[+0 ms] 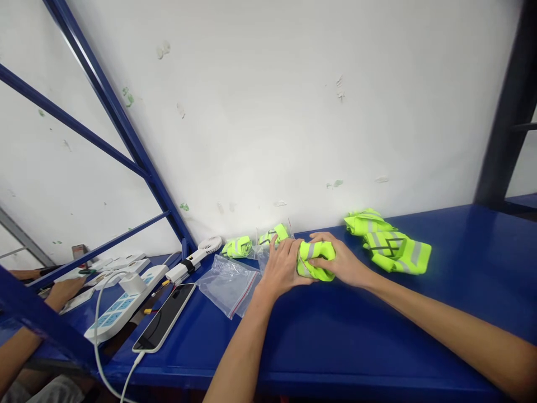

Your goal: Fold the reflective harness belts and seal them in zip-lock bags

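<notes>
While the left hand (280,262) lays its half-closed fingers against one side of the rolled vest (309,261), the right hand (342,263) curls round the other, thumb pressed into the folds, over the blue table (356,336). Even pressure from both sides should keep the roll tight. Clear bags (226,282) lie left of the hands; farther off, small bundles (237,247) sit by the wall (293,112) and looser vests (403,254) at right.

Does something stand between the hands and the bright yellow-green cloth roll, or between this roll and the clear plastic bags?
Nothing visible separates the cloth roll from the left hand and right hand: both hold it. Towards the clear plastic bags, on the blue table, the left hand stands in between.
</notes>
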The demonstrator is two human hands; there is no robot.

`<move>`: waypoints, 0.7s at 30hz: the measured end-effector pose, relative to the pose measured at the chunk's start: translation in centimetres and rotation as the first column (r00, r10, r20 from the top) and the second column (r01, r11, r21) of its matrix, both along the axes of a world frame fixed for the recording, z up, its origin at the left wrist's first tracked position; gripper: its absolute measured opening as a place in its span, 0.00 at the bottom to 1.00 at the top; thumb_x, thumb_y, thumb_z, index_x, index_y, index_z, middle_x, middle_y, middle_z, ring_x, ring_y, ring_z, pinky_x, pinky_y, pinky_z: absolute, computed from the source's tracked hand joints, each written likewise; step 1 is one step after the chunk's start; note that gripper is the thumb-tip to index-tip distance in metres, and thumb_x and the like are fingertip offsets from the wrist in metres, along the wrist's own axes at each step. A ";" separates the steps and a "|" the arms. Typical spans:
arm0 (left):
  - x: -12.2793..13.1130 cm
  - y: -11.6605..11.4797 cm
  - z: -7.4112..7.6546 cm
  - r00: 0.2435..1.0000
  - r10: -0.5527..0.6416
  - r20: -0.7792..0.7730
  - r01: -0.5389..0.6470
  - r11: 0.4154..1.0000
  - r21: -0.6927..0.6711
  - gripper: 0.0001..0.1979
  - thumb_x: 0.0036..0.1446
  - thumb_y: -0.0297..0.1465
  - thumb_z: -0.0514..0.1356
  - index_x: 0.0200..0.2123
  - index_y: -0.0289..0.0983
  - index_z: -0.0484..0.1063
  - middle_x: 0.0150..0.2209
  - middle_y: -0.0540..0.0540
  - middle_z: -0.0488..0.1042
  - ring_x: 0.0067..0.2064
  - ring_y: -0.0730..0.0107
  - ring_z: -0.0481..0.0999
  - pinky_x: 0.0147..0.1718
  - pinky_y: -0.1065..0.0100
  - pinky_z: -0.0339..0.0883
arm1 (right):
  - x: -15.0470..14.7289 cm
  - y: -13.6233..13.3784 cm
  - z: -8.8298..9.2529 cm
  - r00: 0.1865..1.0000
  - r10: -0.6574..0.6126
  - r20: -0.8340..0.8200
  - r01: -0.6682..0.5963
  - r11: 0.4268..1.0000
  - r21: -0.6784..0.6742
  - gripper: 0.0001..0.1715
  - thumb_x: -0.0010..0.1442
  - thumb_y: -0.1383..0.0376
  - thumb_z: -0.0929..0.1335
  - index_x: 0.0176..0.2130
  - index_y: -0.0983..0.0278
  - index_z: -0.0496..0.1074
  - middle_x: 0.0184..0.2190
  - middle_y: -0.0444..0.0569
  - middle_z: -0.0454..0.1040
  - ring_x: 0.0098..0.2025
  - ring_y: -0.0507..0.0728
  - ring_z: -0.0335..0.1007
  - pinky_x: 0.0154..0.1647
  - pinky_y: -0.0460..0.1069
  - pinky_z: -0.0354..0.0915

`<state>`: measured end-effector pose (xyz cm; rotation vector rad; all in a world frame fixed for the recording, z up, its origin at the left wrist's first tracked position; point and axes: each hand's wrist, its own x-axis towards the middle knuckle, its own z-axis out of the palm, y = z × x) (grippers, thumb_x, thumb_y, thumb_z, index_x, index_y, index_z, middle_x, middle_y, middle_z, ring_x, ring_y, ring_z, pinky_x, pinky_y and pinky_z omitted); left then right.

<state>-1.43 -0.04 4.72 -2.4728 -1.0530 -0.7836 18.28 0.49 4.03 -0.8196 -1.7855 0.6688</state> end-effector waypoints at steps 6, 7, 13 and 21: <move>0.1 -0.1 -0.1 1.000 -0.021 0.015 0.021 0.999 -0.038 0.37 0.48 0.52 0.61 0.55 0.38 0.58 0.49 0.41 0.72 0.53 0.54 0.70 0.63 0.46 0.41 | 0.2 -0.5 0.5 0.981 0.124 0.146 -0.142 0.983 0.116 0.19 0.53 0.68 0.68 0.46 0.59 0.68 0.48 0.48 0.72 0.49 0.60 0.69 0.53 0.56 0.62; 0.2 -0.2 -0.1 0.999 -0.022 0.024 0.023 0.999 -0.044 0.37 0.48 0.53 0.62 0.54 0.38 0.58 0.49 0.41 0.72 0.53 0.55 0.70 0.63 0.46 0.42 | 0.3 -0.5 0.7 0.977 0.114 0.179 -0.141 0.979 0.149 0.20 0.52 0.69 0.69 0.46 0.59 0.68 0.49 0.49 0.71 0.50 0.60 0.68 0.54 0.57 0.61; 0.6 -0.5 0.0 0.999 -0.043 -0.001 0.043 0.996 -0.080 0.36 0.45 0.55 0.63 0.51 0.39 0.60 0.46 0.44 0.73 0.50 0.57 0.72 0.62 0.49 0.46 | 0.7 -0.2 0.2 0.925 -0.029 0.378 -0.106 0.937 0.332 0.19 0.51 0.69 0.69 0.45 0.59 0.70 0.51 0.53 0.60 0.50 0.62 0.62 0.52 0.58 0.63; 0.6 -0.5 -0.9 0.998 0.046 -0.040 -0.048 0.998 -0.051 0.30 0.47 0.46 0.65 0.50 0.38 0.62 0.47 0.42 0.72 0.51 0.56 0.71 0.60 0.49 0.49 | 0.0 -0.6 -0.3 0.777 -0.209 0.594 -0.023 0.933 0.358 0.25 0.55 0.64 0.67 0.53 0.58 0.65 0.41 0.51 0.61 0.41 0.62 0.63 0.33 0.53 0.67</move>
